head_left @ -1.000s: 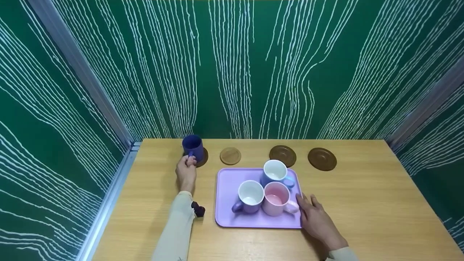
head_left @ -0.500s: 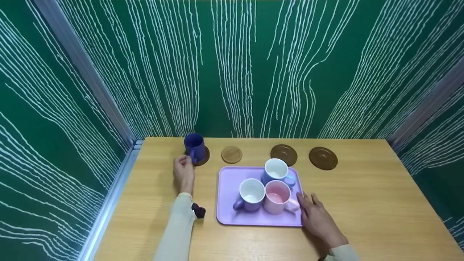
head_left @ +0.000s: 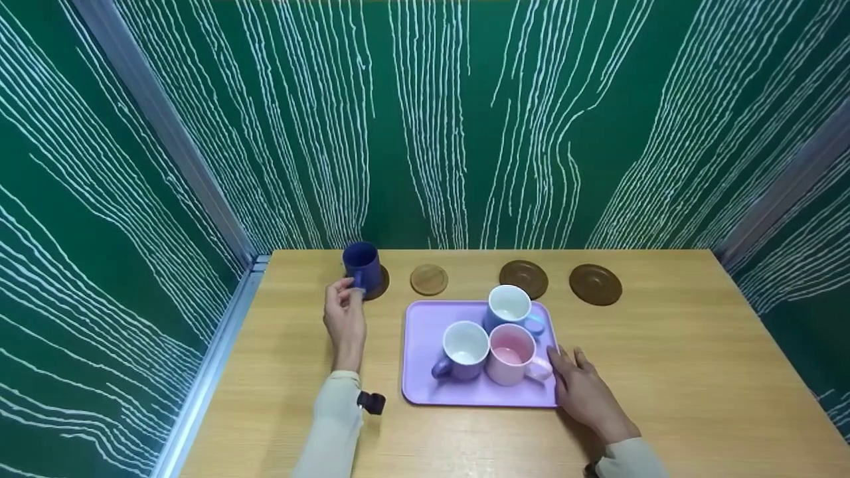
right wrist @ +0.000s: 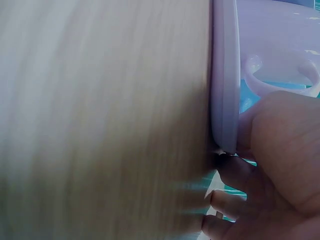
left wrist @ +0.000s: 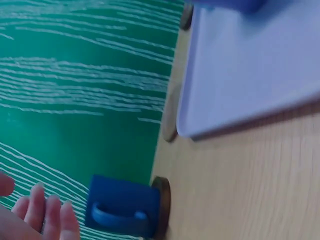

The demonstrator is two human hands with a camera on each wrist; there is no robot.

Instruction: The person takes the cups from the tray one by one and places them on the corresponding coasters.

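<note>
Wooden table (head_left: 690,365): left hand (head_left: 345,322) beside blue mug (head_left: 369,269), right hand (head_left: 588,393) touching tray (head_left: 422,338)

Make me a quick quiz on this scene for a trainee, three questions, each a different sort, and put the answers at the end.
1. Count: how many mugs stand on the purple tray?

2. True or false: the dark blue mug stands upright on a brown coaster.

3. Multiple choice: what does the right hand touch?
A. the pale wooden coaster
B. the purple tray's edge
C. the dark blue mug's handle

Key:
1. Three
2. True
3. B
</note>
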